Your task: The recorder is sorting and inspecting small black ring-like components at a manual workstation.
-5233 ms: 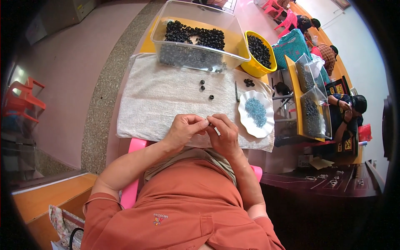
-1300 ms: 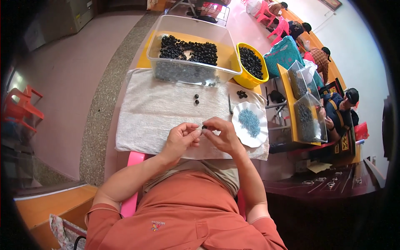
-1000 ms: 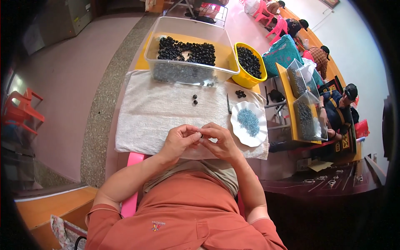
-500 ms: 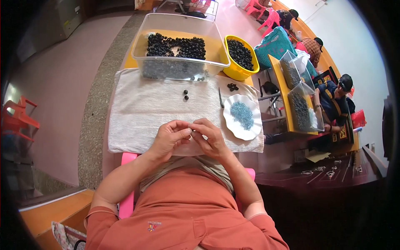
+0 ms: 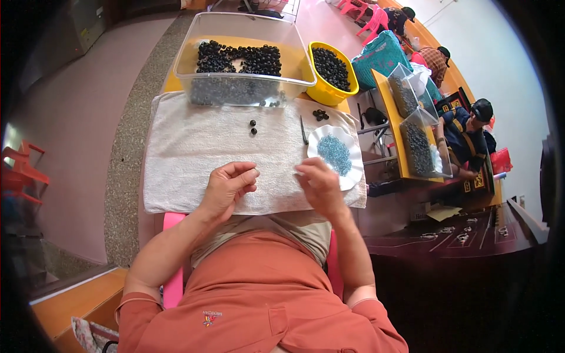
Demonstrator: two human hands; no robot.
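Note:
Over the white towel (image 5: 176,159) my left hand (image 5: 228,185) is closed, thumb against curled fingers; whatever it pinches is too small to make out. My right hand (image 5: 321,183), its fingers smeared by motion, hovers by the near left rim of a white scalloped plate (image 5: 355,180). Small pale-blue pieces, bead-like, lie heaped (image 5: 334,155) on that plate. A slim dark pointed tool (image 5: 303,130), perhaps tweezers, rests left of it. Beyond my left hand sit two round black beads (image 5: 253,127), with a little cluster of black beads (image 5: 321,115) above the plate.
A clear plastic bin (image 5: 235,88) of black pieces stands at the towel's far edge, beside a yellow tub (image 5: 331,94) full of similar pieces. To the right, a side table (image 5: 391,138) bears clear boxes (image 5: 425,147). Other people (image 5: 471,129) sit further right.
My hands have come apart. The right one has moved rightward to the plate's edge, while the left stays over the towel, still pinched. The whole view has shifted slightly.

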